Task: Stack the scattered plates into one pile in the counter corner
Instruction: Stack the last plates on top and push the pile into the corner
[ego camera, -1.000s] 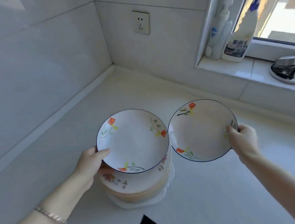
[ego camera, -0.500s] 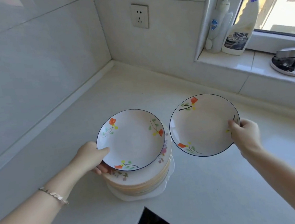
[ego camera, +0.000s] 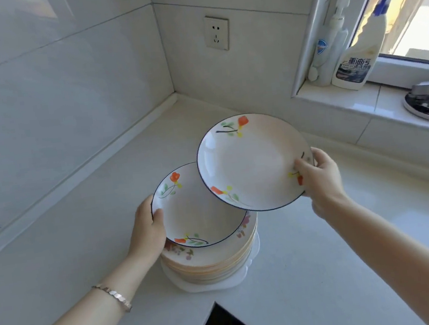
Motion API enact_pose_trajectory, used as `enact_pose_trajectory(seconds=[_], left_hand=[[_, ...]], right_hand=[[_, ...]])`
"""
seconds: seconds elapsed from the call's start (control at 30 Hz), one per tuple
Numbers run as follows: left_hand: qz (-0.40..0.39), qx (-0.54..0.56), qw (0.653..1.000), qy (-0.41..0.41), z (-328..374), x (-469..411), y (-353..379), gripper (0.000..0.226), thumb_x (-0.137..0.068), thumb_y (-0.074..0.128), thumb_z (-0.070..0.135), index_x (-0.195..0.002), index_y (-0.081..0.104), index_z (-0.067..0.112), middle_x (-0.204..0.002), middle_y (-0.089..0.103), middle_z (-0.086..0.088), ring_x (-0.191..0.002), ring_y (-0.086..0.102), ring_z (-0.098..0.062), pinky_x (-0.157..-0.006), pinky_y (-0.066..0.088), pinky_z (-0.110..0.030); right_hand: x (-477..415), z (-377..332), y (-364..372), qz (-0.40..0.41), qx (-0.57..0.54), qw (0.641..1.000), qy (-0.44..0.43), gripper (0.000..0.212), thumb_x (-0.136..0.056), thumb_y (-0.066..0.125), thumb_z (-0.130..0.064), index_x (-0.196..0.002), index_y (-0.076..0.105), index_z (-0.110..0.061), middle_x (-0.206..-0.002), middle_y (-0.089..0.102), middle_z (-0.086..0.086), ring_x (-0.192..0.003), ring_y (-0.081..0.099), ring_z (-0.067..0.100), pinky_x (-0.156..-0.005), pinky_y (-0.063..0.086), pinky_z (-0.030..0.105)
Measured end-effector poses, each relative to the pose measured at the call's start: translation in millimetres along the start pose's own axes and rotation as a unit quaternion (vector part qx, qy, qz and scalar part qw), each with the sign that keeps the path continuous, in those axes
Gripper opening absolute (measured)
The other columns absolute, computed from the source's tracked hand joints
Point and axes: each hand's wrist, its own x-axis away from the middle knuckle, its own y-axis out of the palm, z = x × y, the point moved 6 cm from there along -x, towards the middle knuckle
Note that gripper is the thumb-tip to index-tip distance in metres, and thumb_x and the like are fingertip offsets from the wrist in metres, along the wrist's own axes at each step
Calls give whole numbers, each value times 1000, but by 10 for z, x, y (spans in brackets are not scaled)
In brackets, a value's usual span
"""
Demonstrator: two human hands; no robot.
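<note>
— What are the hands holding?

— The right hand (ego camera: 317,174) pinches the rim of the upper plate (ego camera: 251,163), thumb on the face and fingers underneath. The left hand (ego camera: 148,227) grips the lower plate (ego camera: 200,212) the same way, thumb over the edge.

— How do the plates look?

— White and round, with a thin dark-blue rim and orange flowers, green leaves and yellow dots around the border.

— Which way do they point?

— Being round, neither has a long axis. The upper plate is in the air, face up and tipped toward the person, its left edge overlapping the lower plate. The lower plate sits nearly level over the pile (ego camera: 212,265); I cannot tell whether it touches.

— And the pile?

— It stands on the white counter (ego camera: 108,229) near the front edge, well short of the wall corner.
</note>
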Motion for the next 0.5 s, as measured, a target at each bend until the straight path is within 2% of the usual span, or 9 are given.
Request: enact_pose_trajectory(seconds=[0.1, 0.2, 0.27, 0.37, 0.43, 0.5], left_hand=[[11, 63, 998, -9, 40, 81, 15, 35, -93, 32, 0, -112, 53, 20, -102, 59, 9, -107, 52, -17, -83, 39, -16], [20, 91, 995, -35, 5, 86, 24, 34, -95, 33, 9, -119, 53, 22, -119, 59, 9, -118, 50, -16, -95, 40, -24], [25, 107, 993, -35, 2, 93, 24, 32, -96, 33, 11, -113, 54, 27, -114, 60, 11, -115, 51, -15, -91, 41, -22], [34, 98, 993, -56, -96, 68, 44, 39, -98, 30, 15, -133, 48, 20, -137, 52, 2, -130, 44, -18, -109, 36, -35], [38, 93, 993, -63, -146, 59, 52, 42, -100, 29, 18, -140, 41, 18, -145, 44, 0, -136, 38, -19, -115, 30, -39], [54, 104, 991, -61, -147, 73, 39, 42, -101, 27, 17, -140, 42, 15, -144, 45, 1, -135, 39, -17, -113, 30, -31]], right_hand=[[91, 119, 375, -59, 14, 998, 16, 30, -88, 44, -3, -108, 57, -21, -72, 55, -4, -56, 48, 12, -49, 40, 21], [138, 224, 593, -95, 67, 993, 14, 34, -87, 43, -6, -112, 58, -22, -82, 60, 0, -60, 54, 12, -53, 40, 22], [142, 272, 663, -101, 90, 991, 13, 35, -86, 42, -7, -112, 59, -22, -82, 61, 1, -59, 55, 11, -52, 41, 23], [122, 323, 710, -109, 145, 983, 7, 35, -87, 39, -8, -114, 57, -20, -77, 58, -2, -63, 56, 16, -61, 50, 32], [106, 336, 755, -128, 274, 953, -27, 30, -91, 34, -12, -116, 51, -15, -85, 62, 7, -72, 53, 27, -68, 50, 37], [104, 338, 808, -143, 426, 891, -64, 22, -95, 28, -19, -105, 45, -9, -97, 65, 16, -77, 48, 30, -65, 40, 32]])
